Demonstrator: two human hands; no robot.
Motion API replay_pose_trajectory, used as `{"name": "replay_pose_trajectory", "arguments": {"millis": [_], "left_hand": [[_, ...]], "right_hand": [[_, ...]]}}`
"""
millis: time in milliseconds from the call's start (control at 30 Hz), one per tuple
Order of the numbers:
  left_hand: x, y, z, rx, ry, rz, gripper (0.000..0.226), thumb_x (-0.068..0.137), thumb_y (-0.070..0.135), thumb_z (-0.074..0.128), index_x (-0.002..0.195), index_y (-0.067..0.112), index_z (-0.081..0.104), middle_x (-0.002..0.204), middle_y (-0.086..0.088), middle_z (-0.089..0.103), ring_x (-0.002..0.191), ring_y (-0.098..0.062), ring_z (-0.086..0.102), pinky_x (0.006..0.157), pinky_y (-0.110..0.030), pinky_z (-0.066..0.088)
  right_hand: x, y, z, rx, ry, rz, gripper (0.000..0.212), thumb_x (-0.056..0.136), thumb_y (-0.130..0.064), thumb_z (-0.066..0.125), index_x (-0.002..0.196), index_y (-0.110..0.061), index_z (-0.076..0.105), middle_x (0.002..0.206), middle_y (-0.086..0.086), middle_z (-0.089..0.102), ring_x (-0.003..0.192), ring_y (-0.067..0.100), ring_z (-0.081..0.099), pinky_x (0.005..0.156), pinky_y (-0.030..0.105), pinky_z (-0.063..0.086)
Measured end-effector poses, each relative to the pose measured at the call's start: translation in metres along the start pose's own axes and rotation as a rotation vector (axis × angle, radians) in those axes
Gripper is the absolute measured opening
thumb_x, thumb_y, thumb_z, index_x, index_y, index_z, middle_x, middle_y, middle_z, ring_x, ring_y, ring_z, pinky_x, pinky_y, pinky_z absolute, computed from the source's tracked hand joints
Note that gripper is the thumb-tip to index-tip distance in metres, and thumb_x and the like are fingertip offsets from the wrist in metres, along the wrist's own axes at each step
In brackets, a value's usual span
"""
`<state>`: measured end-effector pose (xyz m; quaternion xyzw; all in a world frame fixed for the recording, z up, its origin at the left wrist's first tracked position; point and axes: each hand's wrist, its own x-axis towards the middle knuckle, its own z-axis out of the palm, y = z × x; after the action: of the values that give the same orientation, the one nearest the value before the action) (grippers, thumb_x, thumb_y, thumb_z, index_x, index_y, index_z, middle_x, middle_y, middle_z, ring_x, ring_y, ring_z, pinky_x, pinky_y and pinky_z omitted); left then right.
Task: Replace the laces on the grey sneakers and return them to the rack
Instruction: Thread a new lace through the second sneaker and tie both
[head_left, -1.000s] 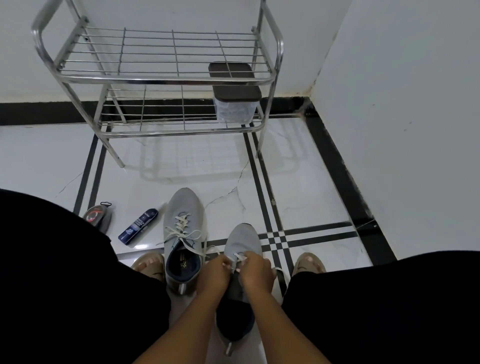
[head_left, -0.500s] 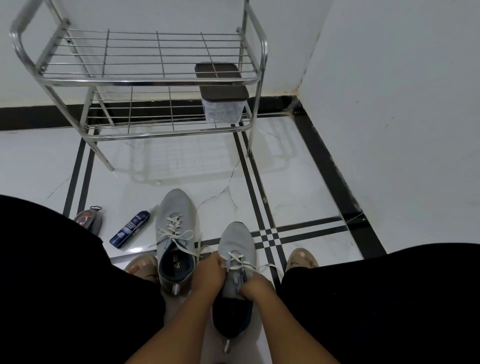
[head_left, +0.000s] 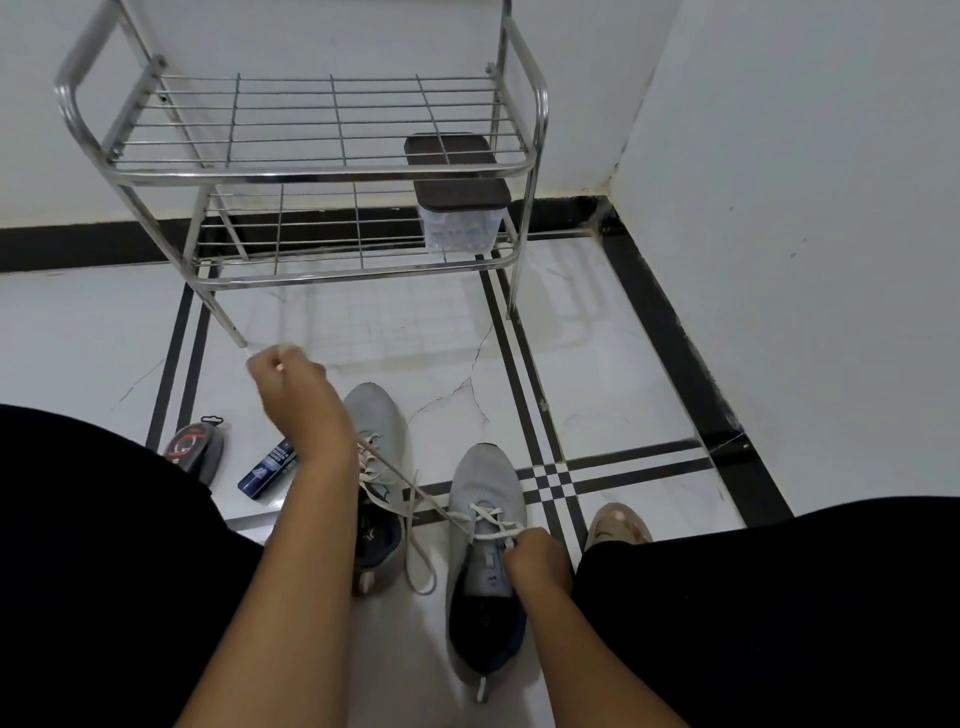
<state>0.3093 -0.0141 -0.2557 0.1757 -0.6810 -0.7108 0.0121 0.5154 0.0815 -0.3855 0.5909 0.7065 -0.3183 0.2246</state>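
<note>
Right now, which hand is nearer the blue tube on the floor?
Left. The left hand is raised just up and right of the blue tube, pulling a lace. The right hand holds the right sneaker, well to the tube's right.

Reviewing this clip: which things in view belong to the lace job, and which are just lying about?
In the job:
right sneaker, held by the right hand
lace, pulled up by the left hand
left sneaker
rack

Lying about:
blue tube
shoe brush
lidded box on the rack
</note>
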Motion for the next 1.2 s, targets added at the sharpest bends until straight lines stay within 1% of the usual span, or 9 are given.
{"name": "replay_pose_trajectory", "arguments": {"millis": [67,167,233,400,567,667,800,933,1200], "left_hand": [[-0.009,-0.013,0.003,0.330,-0.311,0.061,0.027,0.090,0.049,0.042,0.079,0.029,0.056,0.073,0.005,0.057,0.068,-0.017,0.052,0.066,-0.035,0.043],[-0.049,-0.084,0.000,1.063,-0.870,0.117,0.029,0.097,0.039,0.046,0.103,0.017,0.065,0.098,-0.004,0.069,0.089,-0.023,0.063,0.082,-0.035,0.049],[-0.076,-0.126,-0.016,1.350,-0.977,0.122,0.029,0.098,0.033,0.044,0.111,0.017,0.064,0.114,-0.009,0.067,0.106,-0.027,0.061,0.089,-0.034,0.048],[-0.088,-0.147,-0.037,1.301,-0.889,-0.053,0.024,0.095,0.030,0.049,0.101,0.015,0.066,0.109,-0.011,0.068,0.103,-0.028,0.063,0.088,-0.036,0.050],[-0.063,-0.128,-0.030,1.133,-0.553,-0.095,0.032,0.098,0.024,0.040,0.110,0.005,0.063,0.116,-0.019,0.063,0.108,-0.034,0.058,0.086,-0.036,0.044],[-0.057,-0.125,-0.031,1.246,-0.635,-0.177,0.041,0.094,0.034,0.045,0.117,0.005,0.061,0.123,-0.017,0.061,0.113,-0.034,0.057,0.087,-0.034,0.044],[-0.068,-0.124,-0.027,1.590,-0.748,0.090,0.032,0.092,0.024,0.045,0.119,0.017,0.061,0.123,-0.008,0.060,0.111,-0.027,0.060,0.081,-0.032,0.045],[-0.082,-0.141,-0.017,1.497,-0.911,0.349,0.024,0.097,0.026,0.043,0.113,0.020,0.060,0.118,-0.007,0.058,0.107,-0.027,0.060,0.084,-0.034,0.048],[-0.077,-0.173,-0.031,1.300,-0.812,-0.178,0.031,0.095,0.032,0.049,0.106,0.007,0.065,0.114,-0.016,0.066,0.105,-0.032,0.061,0.086,-0.034,0.048]], "right_hand": [[0.000,-0.001,0.001,-0.017,0.000,-0.002,0.026,0.092,-0.024,0.054,0.115,-0.016,0.064,0.118,0.007,0.063,0.107,0.025,0.062,0.073,0.028,0.047],[-0.001,-0.002,0.003,-0.056,0.018,-0.028,0.026,0.094,-0.021,0.050,0.116,-0.016,0.064,0.120,0.007,0.063,0.109,0.025,0.061,0.071,0.028,0.043],[-0.002,-0.003,0.003,-0.059,0.020,-0.035,0.027,0.094,-0.022,0.051,0.117,-0.016,0.064,0.121,0.006,0.062,0.110,0.025,0.061,0.073,0.028,0.045],[0.000,0.001,0.002,-0.047,0.021,-0.031,0.027,0.094,-0.026,0.052,0.117,-0.017,0.065,0.120,0.007,0.063,0.109,0.025,0.061,0.073,0.029,0.045],[0.004,0.002,0.002,0.017,0.031,0.005,0.026,0.094,-0.023,0.052,0.115,-0.017,0.066,0.118,0.007,0.064,0.107,0.026,0.062,0.077,0.030,0.049],[0.005,0.000,0.003,0.026,0.035,0.016,0.025,0.095,-0.024,0.051,0.114,-0.018,0.066,0.117,0.006,0.064,0.106,0.025,0.062,0.073,0.028,0.046],[0.005,-0.003,0.004,-0.018,0.039,0.009,0.025,0.095,-0.023,0.051,0.115,-0.019,0.066,0.118,0.006,0.063,0.107,0.025,0.061,0.070,0.029,0.044],[0.005,-0.005,0.004,-0.065,0.038,-0.007,0.028,0.096,-0.018,0.046,0.116,-0.018,0.065,0.119,0.006,0.063,0.108,0.025,0.061,0.070,0.030,0.044],[0.005,-0.002,0.001,-0.067,0.050,-0.023,0.027,0.096,-0.021,0.047,0.117,-0.019,0.065,0.120,0.006,0.063,0.109,0.025,0.060,0.072,0.031,0.045]]}}
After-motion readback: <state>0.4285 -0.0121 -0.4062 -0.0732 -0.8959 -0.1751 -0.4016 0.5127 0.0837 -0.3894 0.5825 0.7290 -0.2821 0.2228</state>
